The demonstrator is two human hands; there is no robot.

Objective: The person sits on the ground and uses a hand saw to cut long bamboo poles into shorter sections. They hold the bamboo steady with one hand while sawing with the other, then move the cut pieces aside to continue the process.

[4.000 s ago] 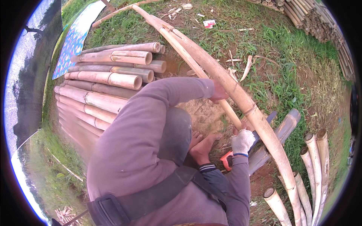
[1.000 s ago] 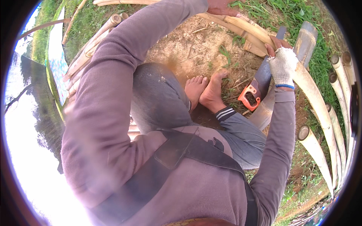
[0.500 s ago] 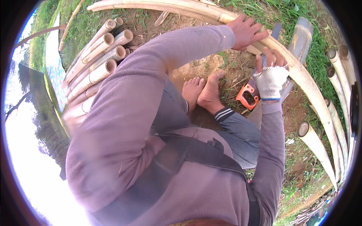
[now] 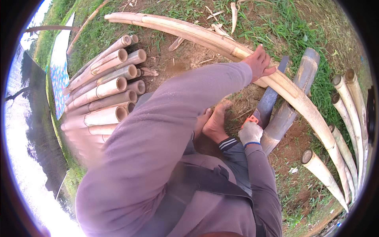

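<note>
A long, pale bamboo pole (image 4: 185, 29) arcs across the view and rests over a thick greyish bamboo log (image 4: 307, 71). My bare left hand (image 4: 258, 65) is closed over this pole, a little left of where it crosses the log. Lower down, my right hand (image 4: 250, 133), in a white knitted glove, grips the orange handle of a handsaw (image 4: 267, 100). The saw's blade points away from me, beside the log, and its far part runs under the pole. The glove hides most of the handle.
Cut bamboo lengths (image 4: 108, 86) lie stacked on the left. More poles (image 4: 323, 172) lie on the right, their ends toward the log. My bare feet (image 4: 217, 122) rest on the soil close to the saw. Bamboo scraps (image 4: 233, 17) lie on the grass ahead.
My right hand has left the pole, moved down and toward me, and taken hold of the saw handle. My left hand stays on the pole. The whole view has shifted.
</note>
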